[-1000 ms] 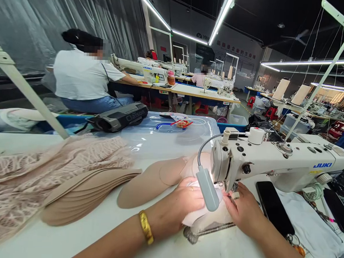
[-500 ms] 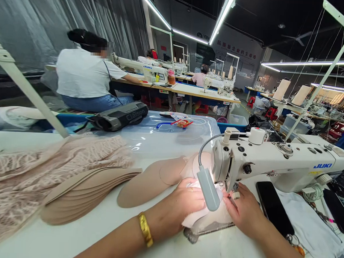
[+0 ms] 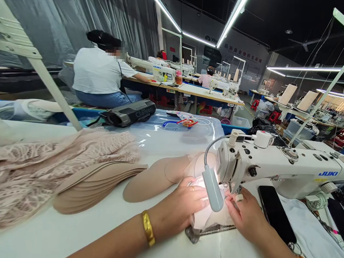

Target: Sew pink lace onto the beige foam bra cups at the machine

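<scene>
My left hand (image 3: 178, 209), with a gold bangle on the wrist, lies flat with fingers stretched on a pale pink fabric piece (image 3: 205, 216) under the needle of a white JUKI sewing machine (image 3: 283, 168). My right hand (image 3: 243, 216) presses the same piece from the right, just below the presser foot, its fingertips together on the cloth. The machine's gooseneck lamp (image 3: 212, 190) shines on the fabric and hides part of it. Beige moulded cups (image 3: 159, 177) trail off to the left behind the needle.
A stack of beige cups (image 3: 96, 184) and pink lace (image 3: 46, 162) lie at the left. A black phone (image 3: 276, 211) lies right of the machine. Behind stand a clear plastic lid (image 3: 166, 134) and a black bag (image 3: 130, 112). Other people sit at machines beyond.
The camera has shifted, so the whole scene has slid a little to the right. Both hands stay on the fabric at the needle in much the same pose.
</scene>
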A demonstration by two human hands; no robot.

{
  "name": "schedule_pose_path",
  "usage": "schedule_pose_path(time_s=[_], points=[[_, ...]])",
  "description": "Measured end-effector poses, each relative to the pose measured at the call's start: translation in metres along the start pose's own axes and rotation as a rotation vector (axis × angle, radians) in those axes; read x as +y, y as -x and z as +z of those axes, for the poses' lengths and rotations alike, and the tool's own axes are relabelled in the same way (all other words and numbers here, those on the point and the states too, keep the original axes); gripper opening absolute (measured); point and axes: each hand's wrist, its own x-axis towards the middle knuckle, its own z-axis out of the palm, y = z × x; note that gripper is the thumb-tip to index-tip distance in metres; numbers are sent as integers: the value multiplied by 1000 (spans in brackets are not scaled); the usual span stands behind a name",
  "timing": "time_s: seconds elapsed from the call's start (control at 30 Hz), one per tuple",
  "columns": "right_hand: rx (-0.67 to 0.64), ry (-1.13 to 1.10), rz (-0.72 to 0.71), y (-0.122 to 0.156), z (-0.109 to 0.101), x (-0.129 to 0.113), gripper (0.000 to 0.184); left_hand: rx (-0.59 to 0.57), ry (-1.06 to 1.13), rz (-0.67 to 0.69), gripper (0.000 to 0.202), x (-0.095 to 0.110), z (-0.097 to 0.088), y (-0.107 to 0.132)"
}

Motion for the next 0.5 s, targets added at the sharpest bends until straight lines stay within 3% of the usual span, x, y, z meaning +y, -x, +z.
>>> schedule_pose_path(time_s=[0.17,0.5], points=[[-59,-24,-11,1,-4,-3,18,8,15,10,26,4,4,6],[-396,-11,-134,2,-15,-15,17,90,-25,45,8,27,6,12]])
